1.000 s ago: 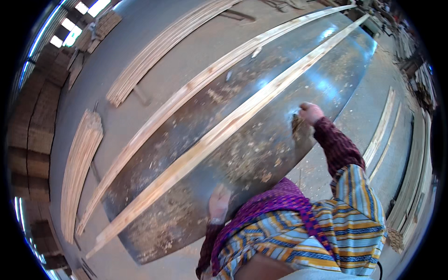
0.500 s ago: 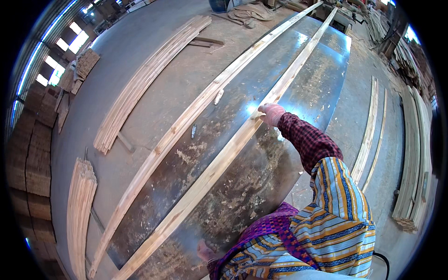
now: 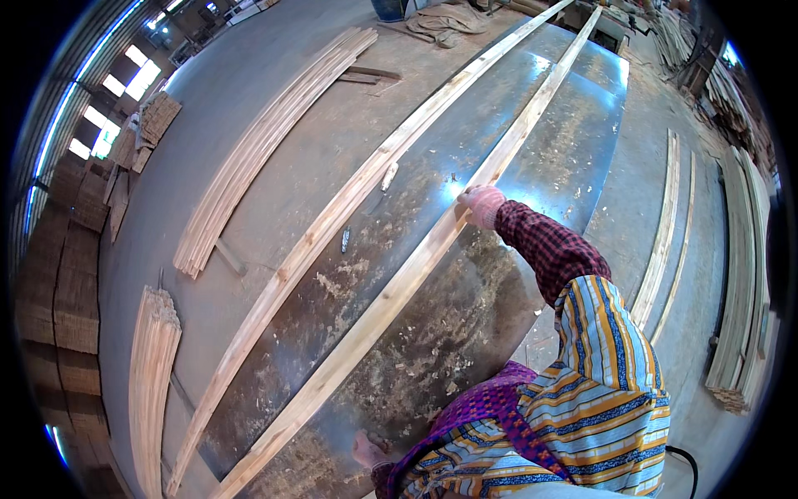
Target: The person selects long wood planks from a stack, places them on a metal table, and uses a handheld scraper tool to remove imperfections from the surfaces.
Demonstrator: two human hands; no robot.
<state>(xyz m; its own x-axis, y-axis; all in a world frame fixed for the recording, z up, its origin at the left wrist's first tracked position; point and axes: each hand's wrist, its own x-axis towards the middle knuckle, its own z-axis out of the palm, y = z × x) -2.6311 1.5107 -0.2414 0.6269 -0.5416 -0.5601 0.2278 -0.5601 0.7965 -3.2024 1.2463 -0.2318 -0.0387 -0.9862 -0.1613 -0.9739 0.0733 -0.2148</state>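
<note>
A long pale wooden strip [image 3: 374,320] runs diagonally across a dark metal-topped table [image 3: 416,349]. My right hand [image 3: 482,205], in a pink glove and a checked sleeve, has its fingers closed over the strip about midway along it. Low in the picture, my left hand [image 3: 367,450] is over the table top near my body, apart from the strip. Its fingers are small and soft in the picture but look loosely apart, with nothing seen in them. A second long strip [image 3: 312,243] lies to the left along the table's edge.
Bundles of strips lie left [image 3: 274,137] and near left [image 3: 155,374]. Stacked boards [image 3: 736,291] and two loose strips [image 3: 661,241] lie on the right-hand floor. Wood chips and a small metal tool [image 3: 345,239] are on the table. A machine [image 3: 594,32] stands at its far end.
The view has shifted slightly, so the surroundings sit a little to the right. My right hand remains on the strip, its fingers closed more around it. My left hand has hardly moved.
</note>
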